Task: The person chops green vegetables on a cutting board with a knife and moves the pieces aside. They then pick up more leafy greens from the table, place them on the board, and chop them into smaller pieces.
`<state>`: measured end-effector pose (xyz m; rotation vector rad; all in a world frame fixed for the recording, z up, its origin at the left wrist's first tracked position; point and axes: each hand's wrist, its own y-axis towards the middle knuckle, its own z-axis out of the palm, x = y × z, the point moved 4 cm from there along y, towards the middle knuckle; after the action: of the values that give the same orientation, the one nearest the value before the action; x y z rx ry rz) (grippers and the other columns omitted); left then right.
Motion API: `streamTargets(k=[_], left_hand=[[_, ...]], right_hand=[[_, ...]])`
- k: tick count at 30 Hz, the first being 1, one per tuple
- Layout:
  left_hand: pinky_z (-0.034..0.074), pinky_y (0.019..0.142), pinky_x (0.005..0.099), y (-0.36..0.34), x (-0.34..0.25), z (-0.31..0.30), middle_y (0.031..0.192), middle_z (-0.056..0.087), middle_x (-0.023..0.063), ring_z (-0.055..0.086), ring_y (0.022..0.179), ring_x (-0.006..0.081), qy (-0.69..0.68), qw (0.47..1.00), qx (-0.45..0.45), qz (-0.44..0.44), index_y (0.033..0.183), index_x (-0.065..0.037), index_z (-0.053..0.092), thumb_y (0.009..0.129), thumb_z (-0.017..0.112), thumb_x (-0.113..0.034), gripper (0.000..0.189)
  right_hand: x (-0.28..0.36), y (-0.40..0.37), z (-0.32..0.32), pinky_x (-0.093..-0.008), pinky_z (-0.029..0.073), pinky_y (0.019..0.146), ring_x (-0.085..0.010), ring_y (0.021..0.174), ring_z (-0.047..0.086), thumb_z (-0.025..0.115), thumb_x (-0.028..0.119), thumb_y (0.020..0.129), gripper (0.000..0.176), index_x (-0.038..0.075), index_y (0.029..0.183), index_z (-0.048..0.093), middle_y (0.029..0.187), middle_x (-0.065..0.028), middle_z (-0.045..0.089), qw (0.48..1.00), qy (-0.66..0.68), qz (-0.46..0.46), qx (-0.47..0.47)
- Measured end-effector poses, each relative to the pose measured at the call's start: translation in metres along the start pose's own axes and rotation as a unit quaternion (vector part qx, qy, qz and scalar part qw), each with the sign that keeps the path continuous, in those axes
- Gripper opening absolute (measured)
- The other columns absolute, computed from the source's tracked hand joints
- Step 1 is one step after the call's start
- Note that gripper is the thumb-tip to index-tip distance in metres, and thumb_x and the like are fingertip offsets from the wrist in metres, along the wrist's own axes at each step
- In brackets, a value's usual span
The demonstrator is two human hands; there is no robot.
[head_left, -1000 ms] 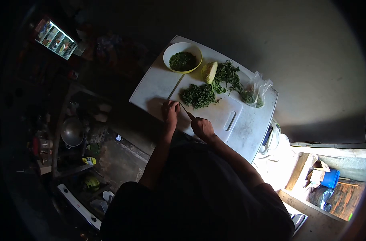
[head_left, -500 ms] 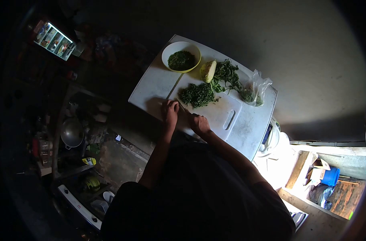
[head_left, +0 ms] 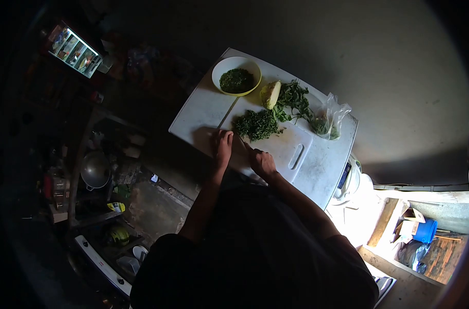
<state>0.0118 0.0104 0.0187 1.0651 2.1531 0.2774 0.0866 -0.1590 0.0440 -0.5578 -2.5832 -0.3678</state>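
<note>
My right hand (head_left: 263, 162) is wrapped round the handle of a knife (head_left: 242, 141), whose dark, narrow blade points toward my left hand. At the near left part of the white cutting board (head_left: 281, 150), my left hand (head_left: 223, 144) has its fingers curled by the blade; what they press on is hidden. Just beyond the knife lies a heap of chopped green leaves (head_left: 256, 125). Farther back are a cut piece of cabbage (head_left: 270, 95) and a bunch of leafy greens (head_left: 295, 98). A bowl (head_left: 237, 61), white inside and yellowish outside, holds finely cut greens.
A clear plastic bag (head_left: 331, 117) with greens stands at the right of the white table (head_left: 324, 167). To the lower left are a metal pan (head_left: 95, 170) and a stove (head_left: 103, 265). A blue container (head_left: 425, 230) is at the far right.
The whole view has shifted slightly, so the table sits a little lower and to the right. Both hands stay by the knife, the right one slightly farther from the left.
</note>
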Motion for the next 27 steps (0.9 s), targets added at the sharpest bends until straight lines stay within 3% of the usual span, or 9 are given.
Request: streamTargets(k=[2,4,7,15,18,23,24,26,27], left_hand=[[0.043,0.091,0.0443,0.001,-0.001,0.002,0.099,0.066,0.0088,0.059,0.096,0.0333,0.013,1.0,0.01,-0.004,0.1,-0.015,0.067,0.095,0.059,-0.029,0.016],[0.043,0.093,0.0433,-0.002,0.005,0.01,0.1,0.067,0.0087,0.059,0.097,0.0328,-0.08,0.99,0.042,-0.108,0.1,-0.016,0.068,0.094,0.06,-0.027,0.016],[0.045,0.089,0.0426,0.002,0.0,0.0,0.096,0.067,0.0079,0.06,0.094,0.0326,0.002,1.0,-0.006,0.001,0.096,-0.014,0.07,0.091,0.063,-0.024,0.013],[0.048,0.078,0.0418,0.009,-0.007,-0.016,0.09,0.064,0.0056,0.06,0.087,0.0299,-0.046,0.998,-0.024,0.02,0.087,-0.011,0.069,0.081,0.07,-0.015,0.007],[0.047,0.078,0.0417,0.008,-0.008,-0.015,0.09,0.064,0.0055,0.06,0.087,0.0296,-0.031,0.999,-0.031,0.021,0.088,-0.011,0.068,0.081,0.07,-0.014,0.008],[0.047,0.079,0.0419,0.007,-0.006,-0.013,0.091,0.064,0.0057,0.059,0.088,0.0298,-0.028,0.999,-0.028,0.018,0.089,-0.012,0.068,0.08,0.07,-0.013,0.01],[0.047,0.079,0.0417,0.007,-0.005,-0.012,0.091,0.064,0.0055,0.059,0.089,0.0296,-0.033,0.999,-0.028,0.021,0.089,-0.012,0.068,0.08,0.07,-0.014,0.009],[0.047,0.08,0.0416,0.005,-0.004,-0.012,0.092,0.064,0.0054,0.059,0.09,0.0295,-0.037,0.999,-0.027,0.024,0.089,-0.012,0.068,0.08,0.07,-0.014,0.009],[0.047,0.08,0.0415,0.006,-0.004,-0.012,0.093,0.064,0.0054,0.059,0.091,0.0291,-0.036,0.999,-0.024,0.016,0.09,-0.012,0.069,0.081,0.07,-0.015,0.009]], right_hand=[[0.006,0.001,-0.011,-0.0486,0.048,0.056,-0.0377,0.063,0.063,0.052,0.009,0.087,0.055,0.011,0.141,0.05,0.076,-0.0185,0.065,0.999,0.036,-0.006,-0.038],[0.007,0.001,-0.012,-0.0484,0.048,0.055,-0.0374,0.063,0.062,0.052,0.009,0.087,0.054,0.01,0.141,0.05,0.075,-0.0183,0.064,0.999,0.03,-0.004,-0.028],[0.01,0.001,-0.014,-0.048,0.05,0.058,-0.0363,0.064,0.064,0.052,0.01,0.088,0.053,0.012,0.141,0.051,0.076,-0.0169,0.065,1.0,0.02,0.01,0.001],[0.015,-0.004,-0.013,-0.0473,0.049,0.054,-0.0353,0.06,0.062,0.053,0.011,0.089,0.05,0.009,0.139,0.052,0.073,-0.0166,0.064,0.999,0.034,-0.019,-0.012],[0.015,-0.003,-0.008,-0.0492,0.053,0.061,-0.0371,0.067,0.066,0.051,0.01,0.088,0.055,0.017,0.142,0.05,0.08,-0.0161,0.067,0.999,0.023,0.005,0.022],[-0.024,-0.002,0.046,-0.0539,0.051,0.063,-0.0441,0.07,0.063,0.05,0.016,0.089,0.021,0.006,0.098,0.065,0.074,-0.0209,0.063,0.997,0.059,0.051,-0.022],[-0.022,0.001,0.043,-0.0539,0.051,0.063,-0.0441,0.07,0.063,0.05,0.016,0.089,0.021,0.006,0.098,0.065,0.074,-0.0209,0.063,0.997,0.059,0.053,-0.022],[-0.014,0.008,0.04,-0.05,0.052,0.058,-0.0386,0.066,0.065,0.047,0.006,0.087,0.056,0.013,0.143,0.048,0.077,-0.0175,0.066,1.0,0.017,0.009,0.001],[-0.013,0.007,0.038,-0.05,0.052,0.058,-0.0386,0.066,0.065,0.047,0.006,0.087,0.056,0.013,0.143,0.048,0.077,-0.0175,0.066,1.0,0.017,0.01,0.0]])
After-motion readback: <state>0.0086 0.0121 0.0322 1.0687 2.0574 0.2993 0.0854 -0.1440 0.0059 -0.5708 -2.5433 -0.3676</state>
